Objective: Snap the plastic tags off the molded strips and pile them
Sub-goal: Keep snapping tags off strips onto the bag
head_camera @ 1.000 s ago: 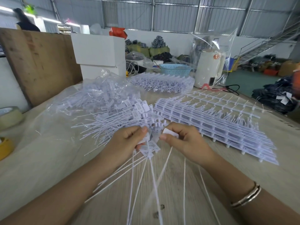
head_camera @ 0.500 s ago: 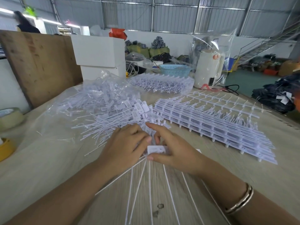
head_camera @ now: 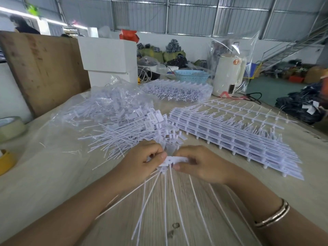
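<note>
While both hands (head_camera: 142, 162) (head_camera: 200, 164) pinch 1 tag strip (head_camera: 173, 159), fingers (head_camera: 177, 167) curled, tails fanning below

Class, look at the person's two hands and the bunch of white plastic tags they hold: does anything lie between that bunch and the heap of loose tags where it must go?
Nothing visible does. The left hand and right hand grip the bunch of white plastic tags just in front of the heap of loose white tags; only bare table lies beside them.
</note>
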Available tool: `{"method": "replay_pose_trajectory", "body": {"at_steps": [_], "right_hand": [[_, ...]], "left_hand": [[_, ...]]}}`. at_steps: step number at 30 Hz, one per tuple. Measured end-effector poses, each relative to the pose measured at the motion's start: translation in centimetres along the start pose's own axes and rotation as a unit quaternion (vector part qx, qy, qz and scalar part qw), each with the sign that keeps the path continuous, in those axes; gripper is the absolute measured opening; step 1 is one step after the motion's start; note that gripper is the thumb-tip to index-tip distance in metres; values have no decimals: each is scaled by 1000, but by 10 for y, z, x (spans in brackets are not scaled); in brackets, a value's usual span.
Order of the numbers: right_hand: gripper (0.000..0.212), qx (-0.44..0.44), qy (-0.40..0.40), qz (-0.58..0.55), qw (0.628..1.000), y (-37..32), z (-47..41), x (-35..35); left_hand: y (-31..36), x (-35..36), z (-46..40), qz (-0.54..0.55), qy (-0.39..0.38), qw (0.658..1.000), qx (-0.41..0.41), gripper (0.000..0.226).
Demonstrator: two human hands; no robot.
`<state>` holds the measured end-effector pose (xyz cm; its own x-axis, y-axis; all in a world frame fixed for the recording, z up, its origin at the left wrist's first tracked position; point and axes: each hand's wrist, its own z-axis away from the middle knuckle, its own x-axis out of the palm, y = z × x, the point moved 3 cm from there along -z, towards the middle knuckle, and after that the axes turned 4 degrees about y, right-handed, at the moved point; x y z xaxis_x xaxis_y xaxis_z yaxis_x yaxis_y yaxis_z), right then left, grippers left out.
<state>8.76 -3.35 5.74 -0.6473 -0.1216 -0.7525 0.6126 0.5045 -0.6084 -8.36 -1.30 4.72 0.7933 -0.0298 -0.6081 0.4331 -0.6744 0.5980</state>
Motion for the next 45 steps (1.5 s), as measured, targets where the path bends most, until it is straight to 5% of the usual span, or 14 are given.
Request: {"method": "replay_pose_trajectory", "body": {"at_steps": [8,17,21,26,28,30,31,35,40,45], "right_hand": [[15,16,-45,-156,987,0,0,7],[10,-17,99,-259,961,-4,-7,14],[10,-49,104,-270,956,-9,-6,11],[25,-47,132,-366,920,-4,-1,-8],[26,-46,146,-358,921,4,2,-20],[26,-34,132,-320,937,10,5,-24],[24,-24,112,-294,949,11,6,-22],[26,-2,51,-167,985,7,2,-7],[62,-38,35,-144,988,-2,0,10],[66,-66,49,-98,992,-6,0,14]], "left_hand": [[6,3,3,44,-37,997,-46,38],[1,4,1,254,28,949,-183,37],[3,9,1,295,19,938,-178,36],[3,-1,-2,469,13,860,-201,38],[-3,-16,-3,391,34,903,-178,36],[-11,-25,-4,149,25,985,-81,40],[-14,-25,-4,34,10,999,-24,45],[-22,-14,-7,-204,-21,978,39,57],[-15,-14,-6,-144,52,987,58,43],[1,1,-4,-73,-8,989,127,36]]}}
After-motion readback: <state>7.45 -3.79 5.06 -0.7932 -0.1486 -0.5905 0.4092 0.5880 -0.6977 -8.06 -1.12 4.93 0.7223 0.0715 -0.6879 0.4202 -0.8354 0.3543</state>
